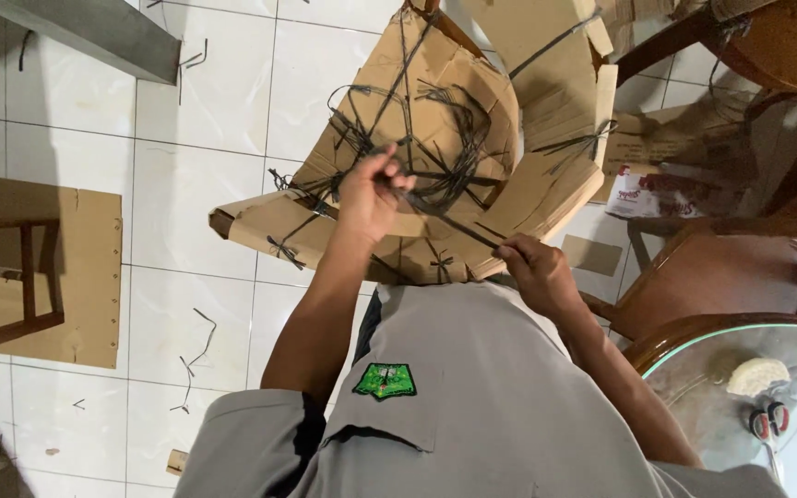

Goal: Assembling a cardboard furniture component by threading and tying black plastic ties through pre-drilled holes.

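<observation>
Looking straight down here, both hands are up at a cardboard structure (454, 120), a curved piece built of brown panels tied together with dark plastic strips, resting in front of the person above the white tiled floor (186, 184). The left hand (371, 195) has its fingers pinched shut around one end of a dark strip (449, 221), right against the tangle of ties in the middle of the cardboard. The right hand (535, 269) grips the other end of that same strip, fingers closed on it near the lower edge of the cardboard, so the strip runs taut and slanting between the two hands. Loose strip offcuts (197, 355) lie scattered on the tiles to the left, near a flat cardboard sheet (94, 267) that sits under a wooden frame (25, 277). Off to the right stands a wooden chair (721, 267), and below it a round glass-topped table (694, 369) carries scissors with red handles (767, 426) beside a pale round lump (756, 375).
</observation>
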